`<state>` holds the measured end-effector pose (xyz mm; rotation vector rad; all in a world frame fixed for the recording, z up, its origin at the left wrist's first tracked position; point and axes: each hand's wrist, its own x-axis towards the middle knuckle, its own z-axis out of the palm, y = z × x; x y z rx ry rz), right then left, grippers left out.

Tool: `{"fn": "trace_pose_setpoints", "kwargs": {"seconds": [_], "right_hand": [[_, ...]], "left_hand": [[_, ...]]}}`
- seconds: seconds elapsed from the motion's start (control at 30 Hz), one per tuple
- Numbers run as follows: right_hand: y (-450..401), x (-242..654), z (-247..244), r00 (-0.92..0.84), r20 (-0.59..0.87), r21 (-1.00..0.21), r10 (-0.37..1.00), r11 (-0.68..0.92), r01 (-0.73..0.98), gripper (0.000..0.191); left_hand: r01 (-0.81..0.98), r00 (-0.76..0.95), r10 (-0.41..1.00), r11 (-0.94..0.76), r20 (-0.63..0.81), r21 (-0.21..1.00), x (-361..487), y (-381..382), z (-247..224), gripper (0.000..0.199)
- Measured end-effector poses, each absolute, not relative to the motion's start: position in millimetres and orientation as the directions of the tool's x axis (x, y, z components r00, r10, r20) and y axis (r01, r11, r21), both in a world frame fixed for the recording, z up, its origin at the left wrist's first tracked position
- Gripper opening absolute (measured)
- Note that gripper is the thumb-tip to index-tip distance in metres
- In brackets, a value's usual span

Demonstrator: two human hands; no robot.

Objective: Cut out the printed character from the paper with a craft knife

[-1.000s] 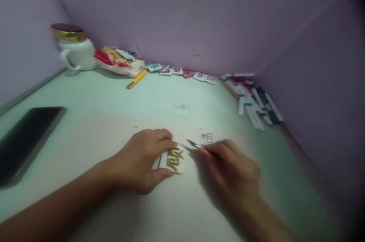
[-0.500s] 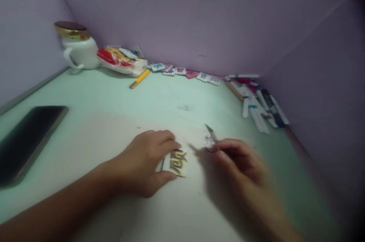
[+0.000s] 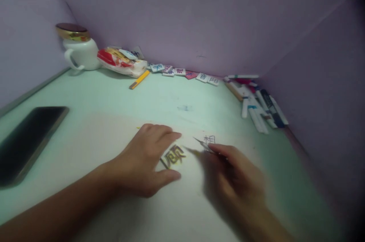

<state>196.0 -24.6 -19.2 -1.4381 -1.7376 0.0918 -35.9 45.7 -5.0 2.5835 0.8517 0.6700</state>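
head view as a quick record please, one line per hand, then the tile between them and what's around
left hand: thumb and fingers spread around tile, contact unclear
right hand: holds knife, tip apart from tile
tile: bears a dark and yellow character
left: phone
far edge: mug, packet, row of tiles
far right: pens

The card (image 3: 174, 156) is white with dark and yellow strokes (image 3: 178, 152), the tabletop (image 3: 114, 97) pale green, the wall (image 3: 182, 18) purple.

Card (image 3: 175, 157) between left hand (image 3: 146, 162) and knife (image 3: 206, 146); phone (image 3: 31, 141) far left; mug (image 3: 84, 55) back left, packet (image 3: 121, 63) right of it; tiles (image 3: 180, 71) along back wall (image 3: 171, 18); pens (image 3: 269, 107) back right.
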Motion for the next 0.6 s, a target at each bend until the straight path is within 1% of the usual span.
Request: {"fn": "trace_pose_setpoints", "kwargs": {"seconds": [0.07,0.13,0.17,0.27,0.33,0.4,0.47,0.53,0.6], "right_hand": [[-24.0,195.2,-17.6,-0.004,0.545,-0.521,0.839,0.342,0.782,0.02],[-24.0,193.8,-16.6,-0.005,0.533,-0.522,0.846,0.333,0.785,0.016],[-24.3,193.1,-16.3,0.012,0.526,-0.534,0.851,0.319,0.783,0.014],[-25.7,191.6,-16.2,0.042,0.511,-0.556,0.859,0.293,0.778,0.009],[-26.6,191.6,-16.9,0.03,0.507,-0.523,0.861,0.28,0.805,0.01],[-27.0,192.0,-18.0,-0.011,0.496,-0.46,0.868,0.274,0.845,0.011],[-26.9,192.4,-18.9,-0.04,0.485,-0.411,0.874,0.268,0.871,0.011],[-26.4,192.4,-19.1,-0.062,0.48,-0.387,0.875,0.274,0.88,0.011],[-26.4,192.1,-18.6,-0.065,0.469,-0.384,0.881,0.27,0.883,0.013]], "left_hand": [[0.48,0.717,0.623,-0.767,0.313,0.426,-32.8,44.4,-4.2,0.06],[0.463,0.727,0.611,-0.773,0.313,0.433,-30.9,43.5,-3.1,0.053],[0.448,0.732,0.604,-0.775,0.314,0.446,-30.6,43.3,-2.6,0.053],[0.385,0.752,0.575,-0.781,0.323,0.492,-31.7,43.6,-2.2,0.064],[0.37,0.751,0.57,-0.781,0.332,0.503,-32.9,44.2,-3.1,0.068],[0.385,0.745,0.582,-0.775,0.327,0.502,-33.4,45.0,-4.2,0.063],[0.399,0.741,0.592,-0.768,0.318,0.501,-33.4,46.1,-5.2,0.053],[0.388,0.744,0.585,-0.771,0.323,0.505,-33.1,47.6,-5.6,0.042],[0.368,0.747,0.575,-0.776,0.334,0.513,-32.8,49.3,-5.2,0.037]]}}
